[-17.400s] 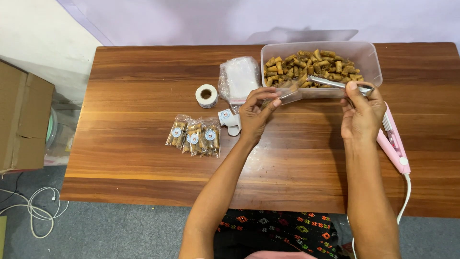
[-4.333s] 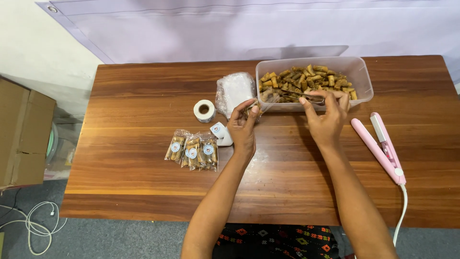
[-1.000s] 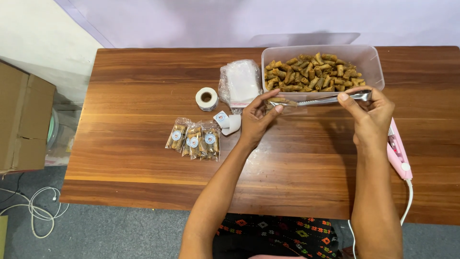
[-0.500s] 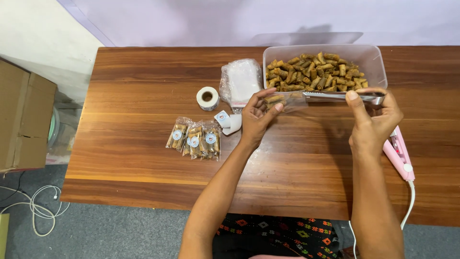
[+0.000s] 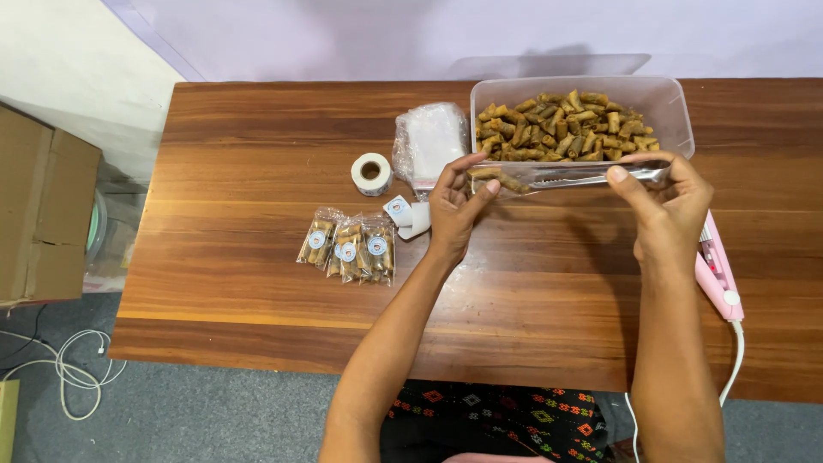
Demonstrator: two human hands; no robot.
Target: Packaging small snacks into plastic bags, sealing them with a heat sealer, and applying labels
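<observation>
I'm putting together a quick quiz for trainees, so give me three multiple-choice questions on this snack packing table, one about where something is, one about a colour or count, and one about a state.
1. Where does the roll of stickers lie?
A. Inside the clear tub
B. On the table, left of the stack of empty bags
C. On the cardboard box

2. What colour is the sealer at the table's right edge?
A. Pink
B. Black
C. Green

3. What is the right hand doing?
A. Resting flat on the table
B. Holding metal tongs
C. Holding the roll

Answers:
1 B: the roll sits on the wooden table, just left of the stack of empty bags.
2 A: its body is pink with a white cord.
3 B: the fingers grip the metal tongs, which point at the small bag held by the left hand, in front of the clear tub.
</observation>
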